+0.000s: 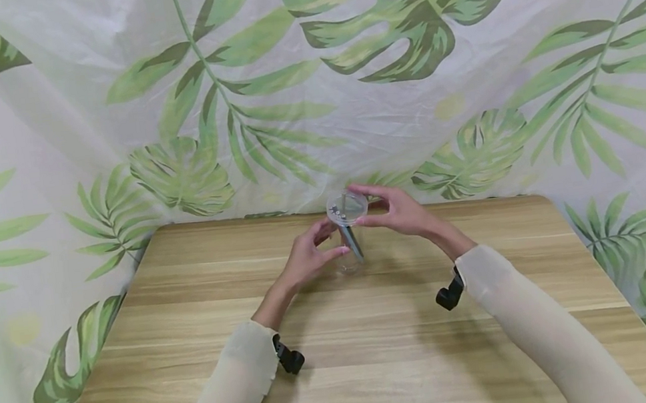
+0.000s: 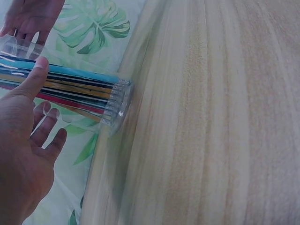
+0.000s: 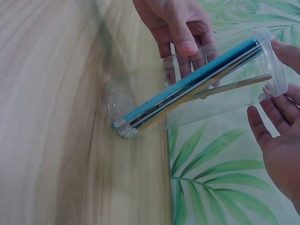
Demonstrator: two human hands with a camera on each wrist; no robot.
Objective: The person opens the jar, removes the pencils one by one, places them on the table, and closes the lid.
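Observation:
A clear plastic jar (image 3: 220, 107) stands near the far edge of the table. Inside it lean several slim coloured sticks (image 3: 187, 86) that look like pencils, in blue, black and orange. My left hand (image 1: 308, 257) holds the jar's side, its thumb on one face and the fingers behind. At the top, my right hand (image 1: 401, 212) grips the rim of a clear ridged lid (image 3: 277, 63) between thumb and fingers. The lid sits over the jar's mouth. In the left wrist view, red and brown sticks also show through the wall.
The wood-grain table (image 1: 354, 359) ends just behind the jar. A white cloth (image 1: 251, 8) with green leaf prints hangs behind and beside it. Black wrist cameras (image 1: 450, 292) are strapped over both pale sleeves (image 1: 544, 329).

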